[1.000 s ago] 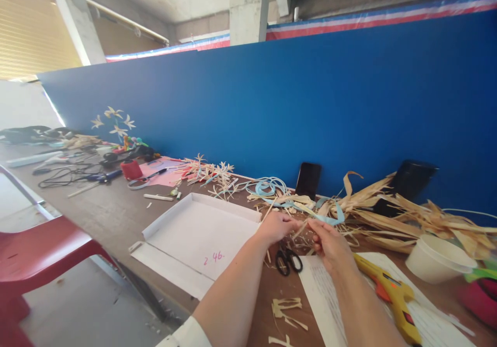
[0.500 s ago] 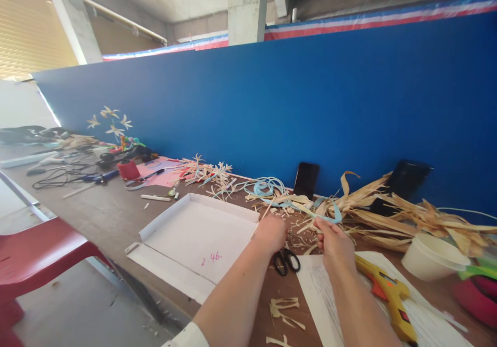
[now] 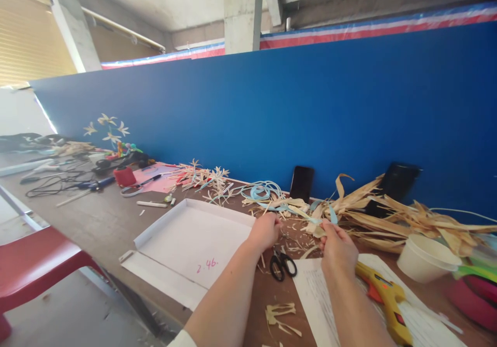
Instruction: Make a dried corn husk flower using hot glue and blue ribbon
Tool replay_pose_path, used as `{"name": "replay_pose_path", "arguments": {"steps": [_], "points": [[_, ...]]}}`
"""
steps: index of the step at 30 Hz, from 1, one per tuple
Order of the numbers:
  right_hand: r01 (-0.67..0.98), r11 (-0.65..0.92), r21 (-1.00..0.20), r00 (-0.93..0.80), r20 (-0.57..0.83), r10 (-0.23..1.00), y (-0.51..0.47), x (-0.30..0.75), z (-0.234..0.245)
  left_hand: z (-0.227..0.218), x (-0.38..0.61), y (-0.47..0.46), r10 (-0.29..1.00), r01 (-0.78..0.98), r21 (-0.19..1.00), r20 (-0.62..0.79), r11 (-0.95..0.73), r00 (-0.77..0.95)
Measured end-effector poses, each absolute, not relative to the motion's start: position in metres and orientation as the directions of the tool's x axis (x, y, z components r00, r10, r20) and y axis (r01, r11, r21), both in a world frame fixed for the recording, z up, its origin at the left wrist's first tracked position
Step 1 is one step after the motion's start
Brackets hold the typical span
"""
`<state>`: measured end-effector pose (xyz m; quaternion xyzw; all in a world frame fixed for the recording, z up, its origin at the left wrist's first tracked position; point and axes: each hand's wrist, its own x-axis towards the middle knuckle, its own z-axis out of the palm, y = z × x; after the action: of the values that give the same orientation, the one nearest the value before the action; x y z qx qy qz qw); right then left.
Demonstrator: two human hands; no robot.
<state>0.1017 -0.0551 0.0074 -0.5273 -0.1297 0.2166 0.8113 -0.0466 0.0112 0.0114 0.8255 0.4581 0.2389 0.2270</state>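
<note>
My left hand [image 3: 267, 230] is closed beside the white box lid, with a thin pale stick [image 3: 267, 206] rising from its fingers. To its right, my right hand [image 3: 337, 241] pinches a light blue strip [image 3: 315, 220], whose free end curls up above the fingertips. Pale husk pieces lie just behind the fingers, so where the strip ends on the left is hard to make out. Black-handled scissors [image 3: 282, 267] rest on the table below my left hand, their blades partly hidden among scraps.
The white box lid [image 3: 186, 254] lies at left. A yellow glue gun [image 3: 388, 298] sits on printed paper [image 3: 316, 295] by my right forearm. Dried corn husks [image 3: 419, 215], a paper cup [image 3: 425, 259] and a leaning phone [image 3: 302, 184] stand beyond. Husk flowers [image 3: 217, 178] lie behind the lid.
Both hands stay closed, and the gap between them has widened slightly. The blue strip's free end has shifted a little with my right hand. The whole view has moved slightly.
</note>
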Motion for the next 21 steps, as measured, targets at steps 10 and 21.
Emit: {"name": "replay_pose_path", "arguments": {"steps": [10, 21], "points": [[-0.212, 0.402, -0.891, 0.889, -0.005, 0.458, -0.055, 0.102, 0.007, 0.007, -0.048, 0.017, 0.908, 0.493, 0.816, 0.088, -0.302, 0.411], [-0.196, 0.401, -0.895, 0.890, 0.009, 0.456, -0.055, 0.101, 0.007, 0.019, -0.053, 0.007, 0.816, 0.740, 0.357, 0.139, -0.569, 0.561]]}}
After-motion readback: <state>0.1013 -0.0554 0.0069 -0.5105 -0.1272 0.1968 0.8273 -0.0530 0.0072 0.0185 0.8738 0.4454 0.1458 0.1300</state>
